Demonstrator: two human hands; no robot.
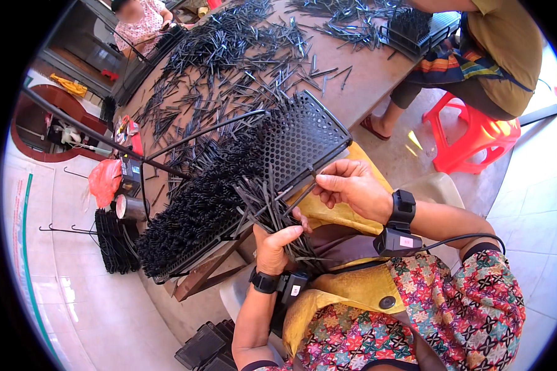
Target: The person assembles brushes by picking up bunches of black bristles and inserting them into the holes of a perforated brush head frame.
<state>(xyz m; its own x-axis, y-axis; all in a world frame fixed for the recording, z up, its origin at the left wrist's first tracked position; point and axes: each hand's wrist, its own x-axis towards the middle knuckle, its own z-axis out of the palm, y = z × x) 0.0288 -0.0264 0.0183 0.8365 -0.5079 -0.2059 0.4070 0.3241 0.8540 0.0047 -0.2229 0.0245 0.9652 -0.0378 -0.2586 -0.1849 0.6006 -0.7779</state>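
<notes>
My left hand (273,246) is closed round a loose bundle of thin dark strips (263,204), which fan out past the thumb. Just right of it, my right hand (356,188) pinches the end of a single dark strip (304,194) between thumb and fingertips. Both hands are at the near side of a black perforated rack (303,145) that lies slanted on the table's edge. Many black pieces (198,201) stand packed upright in its left and middle part. Bare round holes show at its right end.
Loose dark strips (229,49) are heaped over the brown table (368,74). A thin black rod frame (96,136) crosses at left. One co-worker (507,55) sits at right near a red stool (476,136), another (143,25) at far left. Black trays (207,346) lie below.
</notes>
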